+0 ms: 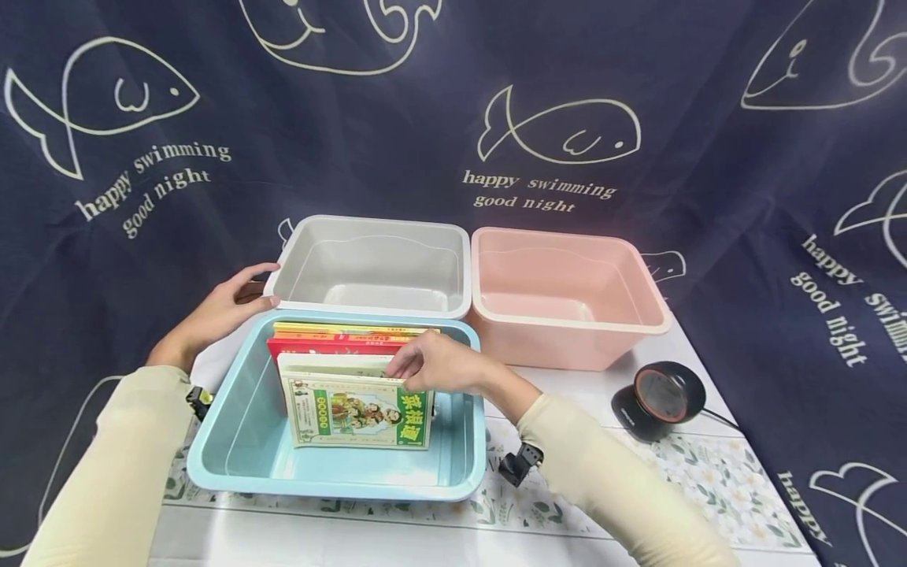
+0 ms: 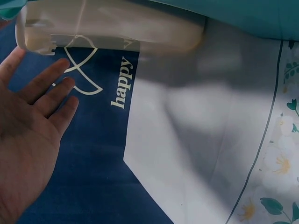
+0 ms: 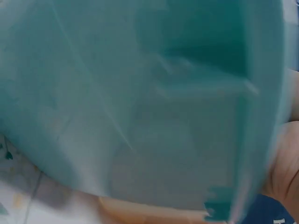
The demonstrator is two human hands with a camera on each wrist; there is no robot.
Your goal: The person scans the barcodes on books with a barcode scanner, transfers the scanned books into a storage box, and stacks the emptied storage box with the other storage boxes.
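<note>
A light-blue plastic bin (image 1: 212, 465) stands at the front of the table with a row of upright books inside. The front book (image 1: 361, 417) has an illustrated cover with a green title panel. Behind it stand pale books (image 1: 333, 364), a red book (image 1: 312, 346) and thin yellow-orange ones (image 1: 354, 328). My right hand (image 1: 446, 364) reaches over the bin's right side and pinches the top edge of the front book near its right corner. My left hand (image 1: 223, 311), fingers spread, is at the left rim of the grey bin (image 1: 361, 303); its palm (image 2: 28, 135) shows in the left wrist view.
A pink bin (image 1: 546, 342) adjoins the grey one on the right. Farther right sits a small black round device (image 1: 655, 402) with a cable. A floral strip (image 1: 708, 472) crosses the white table, and a dark fish-print cloth (image 1: 397, 126) hangs behind.
</note>
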